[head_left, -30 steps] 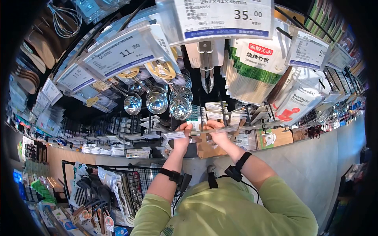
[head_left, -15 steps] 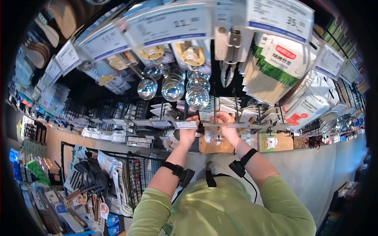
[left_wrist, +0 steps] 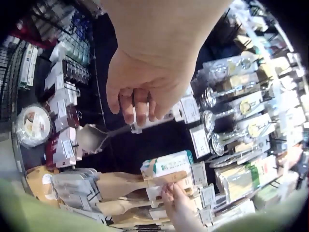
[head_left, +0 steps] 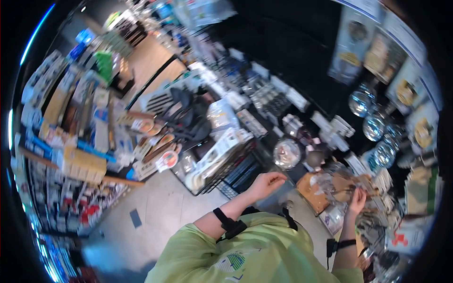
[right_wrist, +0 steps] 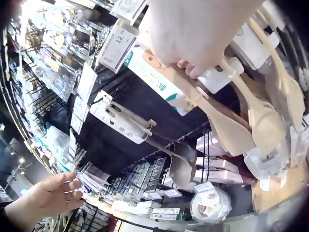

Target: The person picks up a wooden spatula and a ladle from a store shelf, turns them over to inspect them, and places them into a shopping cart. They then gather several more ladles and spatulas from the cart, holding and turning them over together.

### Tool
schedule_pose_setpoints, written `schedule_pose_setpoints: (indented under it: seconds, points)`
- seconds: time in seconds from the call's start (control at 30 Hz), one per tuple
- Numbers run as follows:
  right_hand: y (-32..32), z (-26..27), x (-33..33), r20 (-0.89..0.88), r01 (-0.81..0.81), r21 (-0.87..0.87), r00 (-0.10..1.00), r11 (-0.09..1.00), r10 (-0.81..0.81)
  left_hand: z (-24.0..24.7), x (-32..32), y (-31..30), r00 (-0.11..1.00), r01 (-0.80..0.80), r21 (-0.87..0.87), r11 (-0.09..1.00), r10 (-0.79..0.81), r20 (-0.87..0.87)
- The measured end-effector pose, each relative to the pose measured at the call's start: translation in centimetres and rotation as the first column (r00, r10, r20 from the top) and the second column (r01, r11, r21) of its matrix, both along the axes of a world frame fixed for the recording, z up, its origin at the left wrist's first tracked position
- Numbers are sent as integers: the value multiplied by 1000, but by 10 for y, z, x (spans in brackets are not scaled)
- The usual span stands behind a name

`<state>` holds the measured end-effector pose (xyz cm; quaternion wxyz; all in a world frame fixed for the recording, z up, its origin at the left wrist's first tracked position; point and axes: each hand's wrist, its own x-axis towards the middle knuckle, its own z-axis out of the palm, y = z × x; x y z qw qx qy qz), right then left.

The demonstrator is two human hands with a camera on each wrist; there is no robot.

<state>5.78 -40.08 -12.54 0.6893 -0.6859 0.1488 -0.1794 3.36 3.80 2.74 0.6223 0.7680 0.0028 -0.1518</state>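
Note:
My right hand (head_left: pixel 357 202) is at the display rack, and in the right wrist view its curled fingers grip the upper handle of a wooden spatula (right_wrist: pixel 227 130). The spatula's broad flat blade hangs free below the hand. Several similar wooden utensils hang beside it, among them a wooden spoon (right_wrist: pixel 265 128). Behind the handle shows a white and green package (right_wrist: pixel 157 79). Away from the rack, my left hand (head_left: pixel 267 185) hovers with relaxed, slightly bent fingers and holds nothing; its palm side shows in the right wrist view.
A dark ladle (right_wrist: pixel 181 169) hangs on a white card beside the spatulas. Below are wrapped round white plates (right_wrist: pixel 210 205) and a wooden board (head_left: pixel 312 192). Price tags (right_wrist: pixel 118 41) jut from the hooks. A black wire basket (head_left: pixel 222 181) of kitchenware stands near my left arm.
The head view has swung to the left. My left hand has come away from the rack and moved leftward, while my right hand remains at the rack, among the wooden utensils.

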Motion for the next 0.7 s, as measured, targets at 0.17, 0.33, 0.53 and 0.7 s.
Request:
schedule_pose_setpoints:
  seconds: [0.17, 0.33, 0.53, 0.7]
  points:
    - [78, 23, -20, -139, -208, 75, 966, 975, 217, 33, -47, 83, 952, -265, 177, 948, 228, 203]
    - [159, 60, -18, -355, -303, 26, 888, 953, 292, 37, -79, 151, 833, -514, 285, 809, 392, 389]
    - [212, 64, 2, -329, -439, -115, 864, 891, 383, 28, -99, 208, 734, -637, 364, 679, 388, 558]
    - [243, 63, -6, -283, -468, -69, 856, 881, 433, 18, -104, 235, 778, -596, 469, 652, 322, 540]
